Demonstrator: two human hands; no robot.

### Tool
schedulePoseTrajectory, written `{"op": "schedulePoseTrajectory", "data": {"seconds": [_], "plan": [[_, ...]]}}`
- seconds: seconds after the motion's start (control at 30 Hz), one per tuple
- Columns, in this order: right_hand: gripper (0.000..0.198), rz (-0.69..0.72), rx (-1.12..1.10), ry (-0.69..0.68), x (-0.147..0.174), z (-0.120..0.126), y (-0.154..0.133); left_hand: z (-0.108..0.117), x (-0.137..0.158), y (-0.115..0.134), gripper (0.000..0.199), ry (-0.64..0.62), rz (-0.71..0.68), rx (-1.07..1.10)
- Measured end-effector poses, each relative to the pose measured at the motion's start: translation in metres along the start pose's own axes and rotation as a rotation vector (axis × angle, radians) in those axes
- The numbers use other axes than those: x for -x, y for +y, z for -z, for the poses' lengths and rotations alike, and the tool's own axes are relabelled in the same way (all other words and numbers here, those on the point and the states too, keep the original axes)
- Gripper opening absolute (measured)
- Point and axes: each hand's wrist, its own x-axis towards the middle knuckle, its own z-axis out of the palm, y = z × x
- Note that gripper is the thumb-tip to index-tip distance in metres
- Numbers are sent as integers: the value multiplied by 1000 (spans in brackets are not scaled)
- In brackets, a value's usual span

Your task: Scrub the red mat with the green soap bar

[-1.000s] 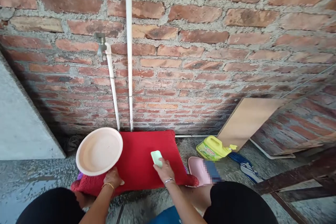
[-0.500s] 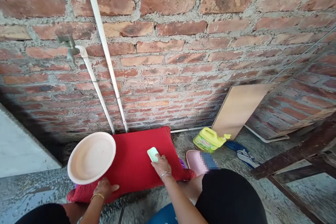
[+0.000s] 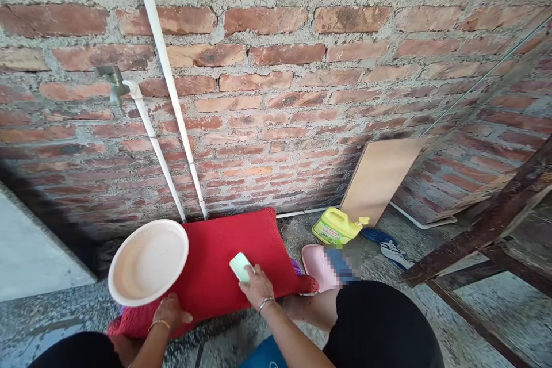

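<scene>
A wet-looking red cloth (image 3: 224, 253) is spread over a low surface by the wall. My right hand (image 3: 259, 287) is closed on the near end of a pale green, rounded rectangular block (image 3: 239, 266), a brush or a soap bar by its look. The block rests on the cloth, its underside hidden. My left hand (image 3: 169, 313) lies on the cloth's near left edge, thumb stretched out to the right and fingers partly hidden. Just beyond it, a pale pink basin (image 3: 149, 261) stands on the cloth's left end.
A tap (image 3: 114, 85) and white pipes (image 3: 172, 92) run along the brick wall. To the right are a yellow detergent jug (image 3: 336, 227), a pink slipper (image 3: 317, 264), blue flip-flops (image 3: 392, 250), a leaning board (image 3: 379, 175) and a dark wooden frame (image 3: 478, 224). The concrete floor is wet at left.
My right hand has slid the pale green block slightly left and towards me over the cloth. My left hand stays at the cloth's edge. The view has shifted a little.
</scene>
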Motion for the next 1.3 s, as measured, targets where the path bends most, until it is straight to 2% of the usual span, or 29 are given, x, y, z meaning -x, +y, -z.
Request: {"op": "schedulePoseTrajectory", "data": {"seconds": [0.1, 0.2, 0.27, 0.33, 0.4, 0.47, 0.57, 0.63, 0.73, 0.83, 0.97, 1.03, 1.17, 1.3], "plan": [[36, -15, 25, -6, 4, -9, 1, 3, 3, 1, 63, -2, -6, 4], [37, -58, 46, 12, 4, 7, 25, 6, 5, 2, 63, -9, -7, 15], [41, -148, 50, 48, 4, 25, 50, 6, 4, 2, 64, -21, -8, 15], [45, -295, 8, 99, 4, 41, 73, 6, 3, 2, 63, -25, -14, 5], [48, -400, -56, 133, 5, 50, 83, 6, 1, 2, 61, -31, -22, -3], [48, -359, -96, 126, 8, 47, 76, 5, 0, 1, 60, -33, -32, 7], [46, -113, -92, 45, 15, 31, 46, 6, 1, 0, 61, -34, -35, 40], [48, -5, -37, -22, 20, 23, 27, 8, 3, 0, 61, -36, -32, 51], [47, -36, 46, -83, 24, 25, 18, 11, 6, 1, 62, -40, -39, 65], [46, -95, 54, -89, 26, 32, 24, 12, 7, 3, 61, -58, -41, 66], [54, -63, 125, -64, 26, 31, 28, 12, 6, 6, 57, -74, -34, 41], [52, -42, 138, -39, 23, 26, 25, 10, 5, 7, 56, -79, -31, 36], [44, 0, 38, 57, 10, 17, 7, 5, 1, 6, 56, -77, -32, 42], [52, 135, 9, -23, -9, -1, -28, -1, -3, 3, 53, -46, -41, 38]]}}
